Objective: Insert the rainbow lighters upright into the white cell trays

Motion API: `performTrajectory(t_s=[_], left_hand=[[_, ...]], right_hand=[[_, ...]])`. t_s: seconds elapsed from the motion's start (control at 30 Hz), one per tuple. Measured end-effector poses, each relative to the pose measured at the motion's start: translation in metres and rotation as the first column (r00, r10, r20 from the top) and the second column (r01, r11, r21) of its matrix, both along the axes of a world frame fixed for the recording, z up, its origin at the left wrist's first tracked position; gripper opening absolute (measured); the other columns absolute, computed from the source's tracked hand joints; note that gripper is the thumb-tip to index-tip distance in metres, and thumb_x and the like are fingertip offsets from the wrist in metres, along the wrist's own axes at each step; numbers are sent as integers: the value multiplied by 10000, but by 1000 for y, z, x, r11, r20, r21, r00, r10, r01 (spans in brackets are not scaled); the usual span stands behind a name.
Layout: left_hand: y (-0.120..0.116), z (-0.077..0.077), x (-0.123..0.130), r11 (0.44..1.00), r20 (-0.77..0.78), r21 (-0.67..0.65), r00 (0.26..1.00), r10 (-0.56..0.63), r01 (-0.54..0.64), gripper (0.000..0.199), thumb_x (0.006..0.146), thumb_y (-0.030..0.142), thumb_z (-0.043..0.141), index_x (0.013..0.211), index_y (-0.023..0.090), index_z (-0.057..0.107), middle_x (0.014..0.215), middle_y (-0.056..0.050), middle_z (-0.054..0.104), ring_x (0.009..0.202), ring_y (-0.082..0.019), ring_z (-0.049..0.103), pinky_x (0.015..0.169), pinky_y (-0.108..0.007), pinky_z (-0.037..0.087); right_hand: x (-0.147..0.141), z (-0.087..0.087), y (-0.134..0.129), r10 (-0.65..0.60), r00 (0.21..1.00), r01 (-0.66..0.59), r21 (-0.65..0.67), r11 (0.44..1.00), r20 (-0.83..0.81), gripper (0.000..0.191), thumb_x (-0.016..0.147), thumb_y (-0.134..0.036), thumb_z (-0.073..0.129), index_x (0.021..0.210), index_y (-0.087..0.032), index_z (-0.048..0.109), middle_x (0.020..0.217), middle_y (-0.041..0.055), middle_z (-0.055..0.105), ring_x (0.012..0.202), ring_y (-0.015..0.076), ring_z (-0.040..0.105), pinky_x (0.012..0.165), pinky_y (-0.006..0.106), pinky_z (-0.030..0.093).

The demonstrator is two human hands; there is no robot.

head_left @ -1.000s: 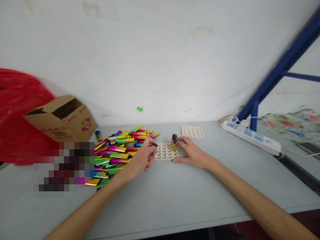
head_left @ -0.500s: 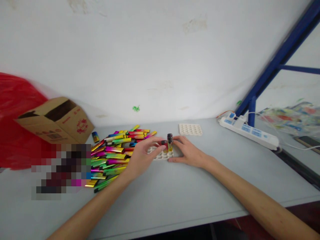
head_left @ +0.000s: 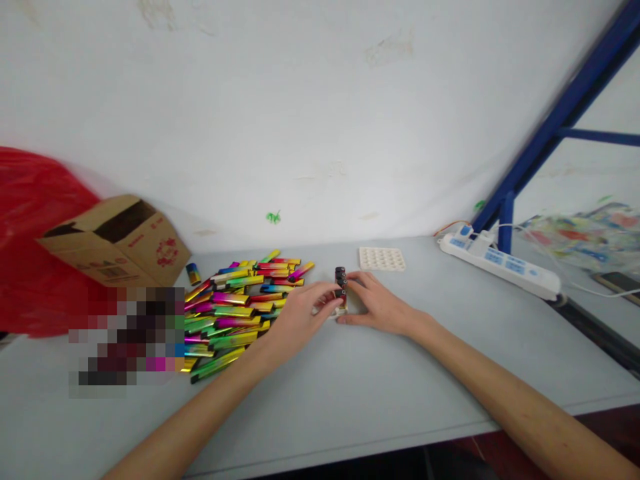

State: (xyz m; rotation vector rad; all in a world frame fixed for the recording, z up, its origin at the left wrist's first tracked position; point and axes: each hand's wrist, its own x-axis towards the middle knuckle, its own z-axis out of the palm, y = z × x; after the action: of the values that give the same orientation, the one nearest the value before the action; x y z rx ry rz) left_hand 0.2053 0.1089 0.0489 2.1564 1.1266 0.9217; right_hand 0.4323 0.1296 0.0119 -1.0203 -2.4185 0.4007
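My left hand [head_left: 303, 313] pinches a lighter [head_left: 343, 303] with a black top and a reddish body, upright at the right end of a white tray with holes [head_left: 340, 315]. Behind it, several more black-topped lighters [head_left: 341, 273] stand in a row in that tray. My right hand [head_left: 376, 303] is curved round the tray's right end, its thumb at the near corner and its fingers beside the standing lighters. Most of the tray is hidden behind my left hand. To the left lies a pile of shiny, many-coloured lighters [head_left: 233, 311].
A second white tray [head_left: 382, 259] lies near the wall. At the left are an open cardboard box [head_left: 117, 243], a red plastic bag [head_left: 40, 233] and a single lighter [head_left: 193, 274]. A power strip [head_left: 500, 260] lies at the right, by a blue metal frame [head_left: 545, 133].
My left hand has moved right and slightly down with its lighter, bringing it into line with the standing ones. My right hand has stayed in place.
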Motion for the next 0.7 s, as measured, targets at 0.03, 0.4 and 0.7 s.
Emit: performTrajectory(t_s=[0.03,0.4,0.7], left_hand=[[1,-2,1,1000,11,-9,1000,11,-11,157,931,300,688,1063,237,745,941,-40,794,841,-218,736,839,-323,545],[1,-9,6,999,-38,-11,998,49,-49,105,901,281,687,829,210,716,839,-48,754,808,-228,678,766,-333,506],[5,13,-37,994,-85,104,995,54,-45,194,933,283,644,1067,223,772,1078,-75,777,985,-243,717,932,-350,524]], right_hand=[[0,0,0,0,1000,0,2,1000,-3,711,854,-553,787,1393,-152,555,1403,202,548,1313,347,540,1134,532,467],[1,1,-1,8,1000,-7,7,1000,-27,679,868,-543,775,1404,-197,544,1404,186,551,1302,346,552,1113,560,482],[2,1,-1,1,1000,-1,-9,1000,13,718,887,-606,726,1423,-169,533,1430,199,536,1319,347,546,1128,540,480]])
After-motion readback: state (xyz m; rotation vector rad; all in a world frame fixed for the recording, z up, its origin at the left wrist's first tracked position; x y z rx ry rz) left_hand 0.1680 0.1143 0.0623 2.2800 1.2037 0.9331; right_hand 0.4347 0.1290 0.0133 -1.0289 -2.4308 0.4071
